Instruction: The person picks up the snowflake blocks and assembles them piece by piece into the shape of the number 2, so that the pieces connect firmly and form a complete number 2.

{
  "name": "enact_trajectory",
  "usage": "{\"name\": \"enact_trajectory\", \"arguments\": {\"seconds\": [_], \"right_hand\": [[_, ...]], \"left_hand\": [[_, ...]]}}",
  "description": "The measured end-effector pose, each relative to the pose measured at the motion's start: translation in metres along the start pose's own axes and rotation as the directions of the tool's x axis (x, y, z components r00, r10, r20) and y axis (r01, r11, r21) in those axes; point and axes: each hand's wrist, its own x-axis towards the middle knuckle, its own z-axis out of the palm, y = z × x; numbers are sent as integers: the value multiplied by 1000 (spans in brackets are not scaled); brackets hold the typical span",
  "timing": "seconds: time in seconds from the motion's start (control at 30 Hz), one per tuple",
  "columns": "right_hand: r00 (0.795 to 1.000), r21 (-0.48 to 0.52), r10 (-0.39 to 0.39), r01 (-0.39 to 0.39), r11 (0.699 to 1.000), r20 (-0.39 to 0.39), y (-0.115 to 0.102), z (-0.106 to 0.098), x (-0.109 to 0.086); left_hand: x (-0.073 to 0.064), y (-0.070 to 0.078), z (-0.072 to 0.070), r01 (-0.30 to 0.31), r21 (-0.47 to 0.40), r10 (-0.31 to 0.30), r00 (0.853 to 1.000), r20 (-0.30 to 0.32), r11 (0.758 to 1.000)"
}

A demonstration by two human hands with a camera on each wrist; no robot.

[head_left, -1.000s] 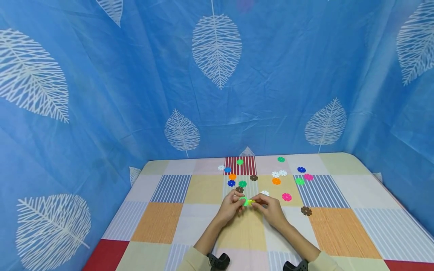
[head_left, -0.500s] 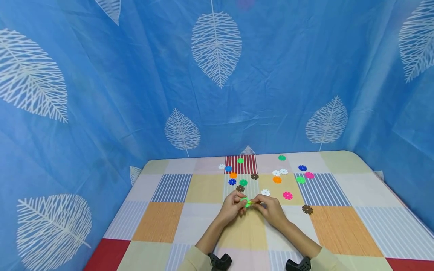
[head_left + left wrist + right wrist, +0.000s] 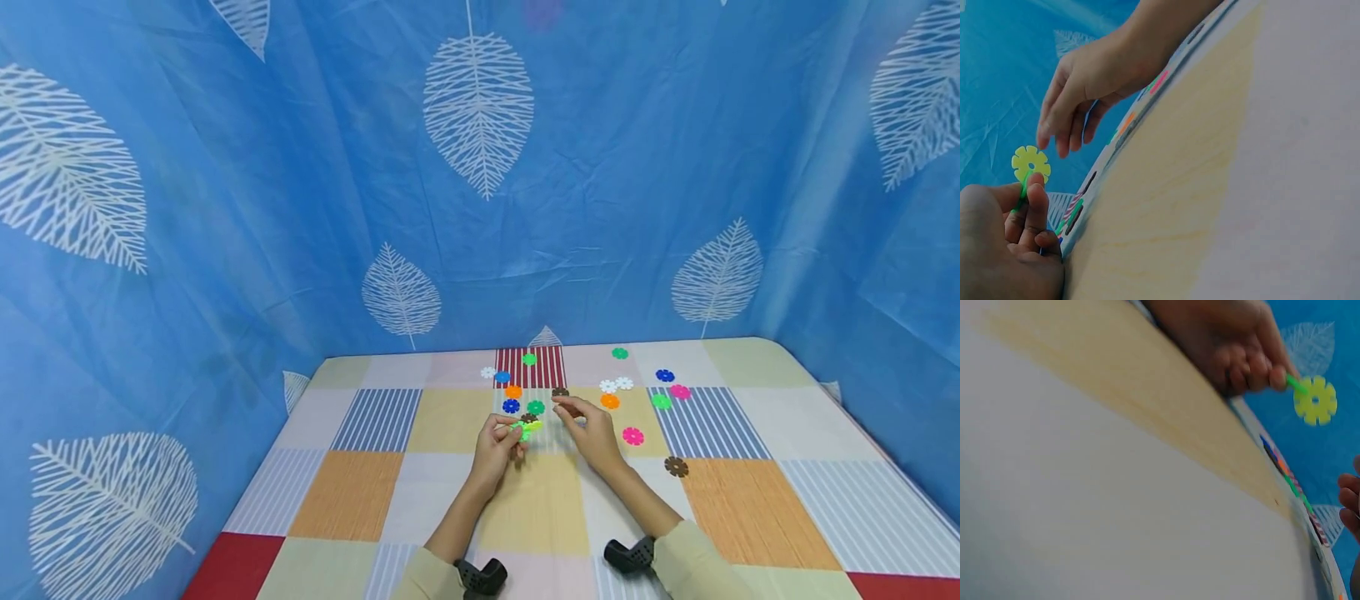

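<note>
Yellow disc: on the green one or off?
On: the left hand pinches the green disc, and the yellow disc sits crosswise at its edge, the right hand clear of both.

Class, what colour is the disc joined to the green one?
The notched disc is yellow; best view: left wrist.

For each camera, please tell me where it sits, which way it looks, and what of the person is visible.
Head: on the head, looking forward and down at patchwork tablecloth and blue curtain; left hand, right hand and sleeves show.
Left wrist: on that wrist, tilted, looking past the left hand; left hand lower left, right hand above.
Right wrist: on that wrist, tilted across the tablecloth; left hand at top, right fingers at right edge.
Both wrist views share the yellow flower disc and left hand.
</note>
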Motion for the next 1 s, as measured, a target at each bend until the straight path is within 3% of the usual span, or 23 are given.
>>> {"name": "enact_trajectory", "arguments": {"seconds": [0.2, 0.3, 0.43, 0.6, 0.67, 0.73, 0.8, 0.87, 0.93, 1.0], "right_hand": [[991, -218, 96, -74, 973, 92, 20, 2, 38], [969, -316, 179, -118, 941, 172, 30, 3, 46], [953, -356, 210, -122, 927, 219, 35, 4, 49], [966, -298, 211, -160, 941, 148, 34, 3, 45], [963, -206, 244, -218, 954, 115, 32, 0, 42], [947, -44, 299, -296, 954, 114, 28, -3, 37], [922, 147, 356, -378, 914, 154, 24, -6, 30], [878, 316, 419, -475, 821, 230, 17, -10, 21], [833, 401, 462, -552, 731, 305, 9, -12, 13], [801, 433, 482, -598, 674, 356, 2, -14, 5]], "left_hand": [[2, 0, -5, -9, 21, 8, 1000, 8, 1000], [3, -3, -5, 1, 26, -1, 1000, 16, 1000], [4, -6, -5, 23, 18, -24, 1000, 12, 1000], [4, -5, -2, 11, 26, -11, 1000, 21, 1000], [4, -5, -1, 8, 31, -8, 1000, 25, 999], [4, -4, -1, 9, 40, -10, 1000, 29, 999], [3, -4, 0, 11, 50, -13, 999, 35, 999], [3, -4, 0, 7, 61, -9, 999, 42, 998], [3, -4, 0, -9, 70, 5, 999, 52, 997], [3, -4, 0, -24, 78, 19, 998, 66, 997]]}}
